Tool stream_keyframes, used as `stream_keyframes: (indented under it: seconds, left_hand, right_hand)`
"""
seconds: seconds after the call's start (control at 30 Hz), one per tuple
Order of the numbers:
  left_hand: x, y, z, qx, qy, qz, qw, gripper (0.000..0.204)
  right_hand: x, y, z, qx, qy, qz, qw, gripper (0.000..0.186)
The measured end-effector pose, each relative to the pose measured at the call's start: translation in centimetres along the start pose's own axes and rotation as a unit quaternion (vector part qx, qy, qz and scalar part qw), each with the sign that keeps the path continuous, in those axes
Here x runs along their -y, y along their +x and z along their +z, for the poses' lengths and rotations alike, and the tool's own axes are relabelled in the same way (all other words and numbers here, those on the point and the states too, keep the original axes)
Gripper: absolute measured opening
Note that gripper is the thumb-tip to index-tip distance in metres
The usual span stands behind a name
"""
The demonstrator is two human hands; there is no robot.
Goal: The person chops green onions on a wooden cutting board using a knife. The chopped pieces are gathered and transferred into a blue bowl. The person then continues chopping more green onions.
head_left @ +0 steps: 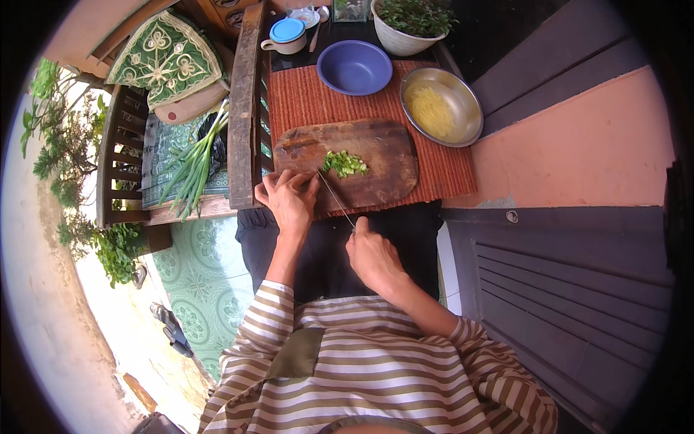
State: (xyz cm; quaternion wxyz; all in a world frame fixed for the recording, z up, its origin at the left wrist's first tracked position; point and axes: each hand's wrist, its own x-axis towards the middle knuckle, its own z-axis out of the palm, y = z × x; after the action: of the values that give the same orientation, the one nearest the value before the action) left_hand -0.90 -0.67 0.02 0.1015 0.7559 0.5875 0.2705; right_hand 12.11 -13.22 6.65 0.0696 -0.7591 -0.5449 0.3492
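Chopping board (392,148), wooden, with chopped green pieces (345,164), on a red-orange woven mat (300,94).
Knife (335,192) in the grip of the right hand (376,257); left hand (290,204), fingers bent, at board's near left edge. Beyond: blue bowl (355,70); metal bowl (468,110), right, containing yellow shreds (431,110).

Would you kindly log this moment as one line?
left hand: at board edge; right hand: holding knife; chopped greens: on board; blue bowl: beyond board

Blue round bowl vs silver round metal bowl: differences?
The blue round bowl is solid blue; the silver round metal bowl is shiny. The blue bowl shows no contents; the metal bowl holds pale yellow shreds. Both are open-topped.
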Motion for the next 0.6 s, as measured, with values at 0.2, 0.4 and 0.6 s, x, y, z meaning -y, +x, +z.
stream_keyframes:
  seconds: [0.2,0.4,0.6]
  left_hand:
    - [0.1,-0.3,0.2,-0.015,-0.001,0.01,1.0,0.015]
    - [0.1,-0.7,0.5,-0.022,-0.023,0.001,0.999,0.015]
    - [0.1,-0.6,0.3,-0.025,-0.037,-0.026,0.999,0.015]
  right_hand:
    - [0.4,0.3,-0.3,0.013,-0.046,0.02,0.999,0.017]
    - [0.5,1.1,0.8,0.003,-0.067,0.012,0.998,0.013]
    - [0.1,1.8,1.3,0.01,-0.041,0.007,0.999,0.017]
